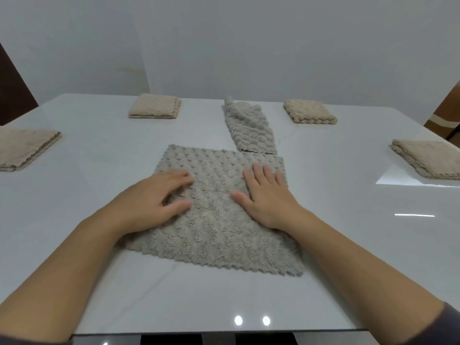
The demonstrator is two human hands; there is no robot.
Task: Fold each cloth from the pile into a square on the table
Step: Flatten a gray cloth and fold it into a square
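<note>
A grey bobbled cloth point(214, 225) lies spread flat on the white table point(99, 145) in front of me. My left hand point(154, 195) rests palm down on its left side, fingers loosely bent. My right hand point(266, 195) presses flat on its right side with straight fingers. Just beyond it lies a second grey cloth point(249, 128), rumpled and long, unfolded.
Four beige folded cloths sit around the table: far left point(22, 148), back left point(154, 107), back right point(310, 112) and far right point(430, 158). A brown chair back point(445, 115) shows at the right edge. The table's near edge runs below my forearms.
</note>
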